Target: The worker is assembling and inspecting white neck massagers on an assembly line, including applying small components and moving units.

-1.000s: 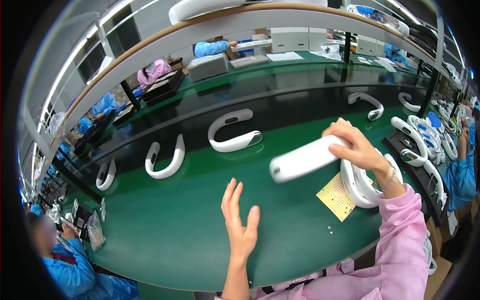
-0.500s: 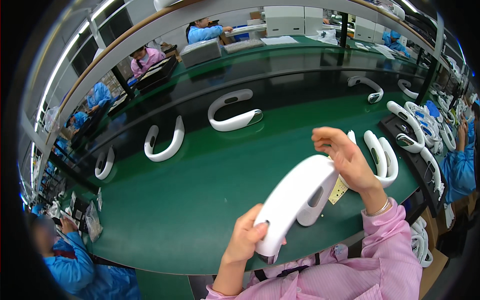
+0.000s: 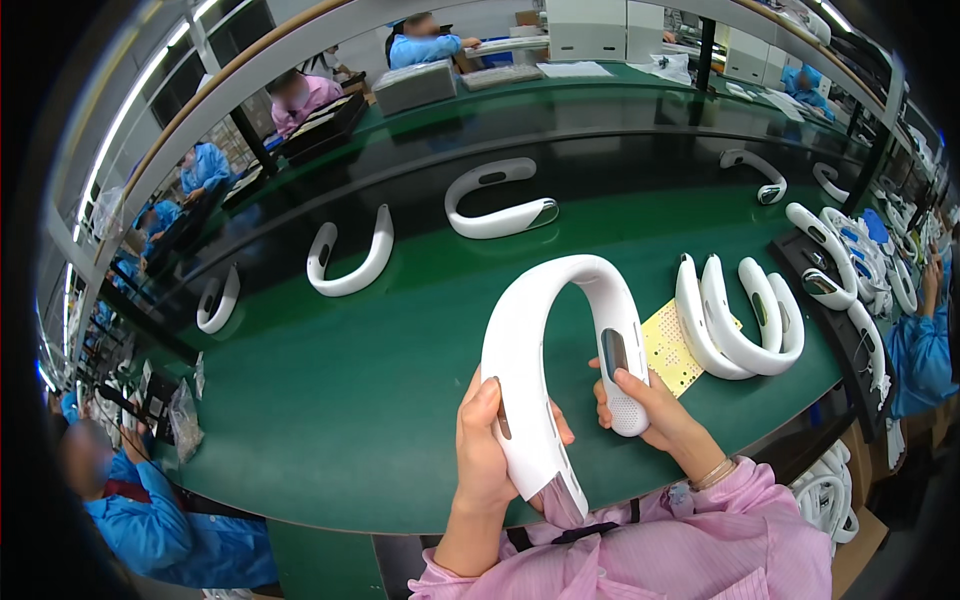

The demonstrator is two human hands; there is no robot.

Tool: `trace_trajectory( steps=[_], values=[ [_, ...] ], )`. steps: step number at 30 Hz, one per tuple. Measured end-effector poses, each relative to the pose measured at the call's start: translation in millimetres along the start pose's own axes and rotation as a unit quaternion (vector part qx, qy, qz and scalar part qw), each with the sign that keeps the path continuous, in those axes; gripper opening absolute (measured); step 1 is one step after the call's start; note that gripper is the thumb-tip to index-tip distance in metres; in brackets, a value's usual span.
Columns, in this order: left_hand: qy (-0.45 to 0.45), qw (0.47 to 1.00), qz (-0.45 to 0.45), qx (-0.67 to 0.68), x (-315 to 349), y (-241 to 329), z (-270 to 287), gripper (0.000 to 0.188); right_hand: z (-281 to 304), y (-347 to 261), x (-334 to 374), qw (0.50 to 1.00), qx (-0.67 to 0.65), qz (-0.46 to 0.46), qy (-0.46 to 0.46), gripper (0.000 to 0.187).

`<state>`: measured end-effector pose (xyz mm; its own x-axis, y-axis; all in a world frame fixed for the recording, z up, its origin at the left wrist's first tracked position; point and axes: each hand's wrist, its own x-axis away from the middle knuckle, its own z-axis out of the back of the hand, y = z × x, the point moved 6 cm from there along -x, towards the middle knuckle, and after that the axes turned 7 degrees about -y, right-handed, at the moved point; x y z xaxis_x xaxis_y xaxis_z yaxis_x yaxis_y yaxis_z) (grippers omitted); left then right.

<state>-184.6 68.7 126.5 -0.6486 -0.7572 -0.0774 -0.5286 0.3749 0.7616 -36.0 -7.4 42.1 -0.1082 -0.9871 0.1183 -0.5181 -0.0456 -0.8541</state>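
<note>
Gripping a white U-shaped device (image 3: pixel 522 345) with fingers (image 3: pixel 486 402) of left hand (image 3: pixel 484 458) and right hand (image 3: pixel 660 412) closed around opposite sides.

2 hands (image 3: pixel 484 450), 1 held white U-shaped device (image 3: pixel 520 350), 2 nested devices (image 3: pixel 793 345), 1 yellow perforated card (image 3: pixel 668 350), 3 spaced devices (image 3: pixel 500 220) on the surface (image 3: pixel 380 420) left to middle, 2 far-right devices (image 3: pixel 773 190), 1 clear bag (image 3: pixel 186 425) at left, right-hand pile (image 3: pixel 865 255) too crowded to count

Factory assembly floor — people in blue smocks (image 3: pixel 140 530) are working along green benches (image 3: pixel 380 420); matching curved white gadgets (image 3: pixel 522 350) are being held and laid out — tube lights (image 3: pixel 129 108) are glowing overhead.
</note>
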Motion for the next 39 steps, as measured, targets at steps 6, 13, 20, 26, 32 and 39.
trace_trajectory(
  steps=[6, 13, 20, 26, 32, 39],
  values=[
    [0.016, 0.999, 0.013, -0.034, 0.1, 6.5, -8.2, 0.043, -5.9, 5.0, -4.2, 1.000, -0.013, -0.021, 0.002, 0.045],
    [-0.063, 0.996, 0.010, -0.067, 1.8, 7.9, -33.7, 0.031, -8.2, 11.4, -6.5, 0.997, -0.022, -0.078, 0.015, 0.041],
    [-0.047, 0.989, -0.011, -0.143, 4.2, 5.6, -34.6, 0.029, -6.3, 19.8, -10.9, 0.995, -0.027, -0.094, -0.008, 0.040],
    [-0.041, 0.991, -0.011, -0.129, 7.1, 6.5, -30.6, 0.028, -10.5, 24.0, -13.6, 0.995, -0.026, -0.094, -0.016, 0.039],
    [-0.046, 0.991, -0.016, -0.128, 8.2, 9.9, -28.5, 0.027, -10.3, 28.3, -13.9, 0.995, -0.025, -0.094, 0.015, 0.038],
    [-0.055, 0.991, -0.009, -0.125, 14.2, 14.0, -22.5, 0.028, -21.3, 30.3, -13.1, 0.994, -0.034, -0.106, 0.005, 0.039]
  ],
)
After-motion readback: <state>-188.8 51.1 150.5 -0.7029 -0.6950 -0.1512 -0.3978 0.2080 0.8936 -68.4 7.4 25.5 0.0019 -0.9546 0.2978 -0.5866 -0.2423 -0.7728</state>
